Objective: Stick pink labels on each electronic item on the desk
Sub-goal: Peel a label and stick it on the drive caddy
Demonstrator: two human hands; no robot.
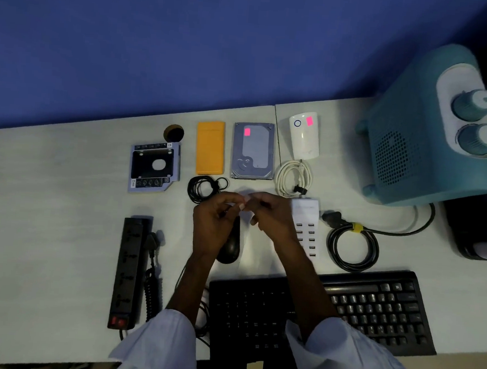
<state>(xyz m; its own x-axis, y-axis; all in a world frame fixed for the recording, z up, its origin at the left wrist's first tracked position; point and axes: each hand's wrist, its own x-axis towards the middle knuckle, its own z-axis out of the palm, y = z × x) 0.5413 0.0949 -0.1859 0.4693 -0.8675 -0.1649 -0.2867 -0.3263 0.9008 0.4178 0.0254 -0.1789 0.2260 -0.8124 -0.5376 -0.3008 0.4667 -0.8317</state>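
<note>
My left hand [215, 220] and my right hand [269, 215] meet above the desk's middle, fingertips pinched together on a small pale strip [244, 210], probably a label sheet; no pink shows on it. A pink label sits on the grey hard drive [254, 153] and another on the white plug-in device [304, 136]. The orange case [210, 147], drive caddy [154, 166], black mouse [229, 249], white USB charging hub [306, 232], black power strip [128, 271] and black keyboard [372, 305] carry no visible label.
A teal heater [430, 134] with two knobs stands at the right, its black cord coiled [353, 246] beside the hub. A white cable coil [293, 177] and a thin black cable coil [204, 188] lie behind my hands. A blue partition rises behind the desk.
</note>
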